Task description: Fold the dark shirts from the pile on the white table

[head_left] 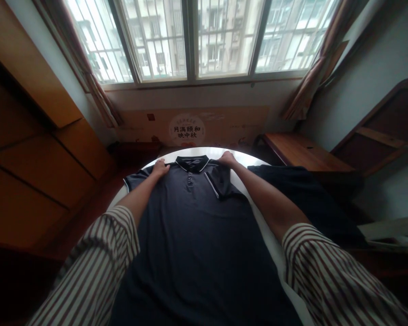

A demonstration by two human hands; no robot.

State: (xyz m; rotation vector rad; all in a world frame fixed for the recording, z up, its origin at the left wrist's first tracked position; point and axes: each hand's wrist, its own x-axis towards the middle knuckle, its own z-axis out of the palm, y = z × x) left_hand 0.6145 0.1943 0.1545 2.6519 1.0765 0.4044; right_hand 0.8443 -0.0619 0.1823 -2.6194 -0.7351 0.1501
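A dark navy polo shirt (193, 226) lies front side up, its collar (192, 163) pointing toward the window. White piping edges the collar and sleeves, and buttons run down the short placket. At the left shoulder of the cloth, my left hand (161, 167) has its fingers closed on the fabric. My right hand (227, 158) grips the other shoulder beside the collar, its fingertips partly hidden. The sleeve on the right (219, 182) is folded inward over the shirt's front, while the left sleeve (132, 179) sticks outward. Under the shirt is a white round table (258, 217).
Dark folded cloth (292, 190) lies at the table's right side. A wooden desk (309, 151) stands behind it. Orange-brown cabinets (37, 181) line the left. A printed cardboard panel (231, 122) leans below the barred window (224, 40), with curtains (306, 99) at its sides.
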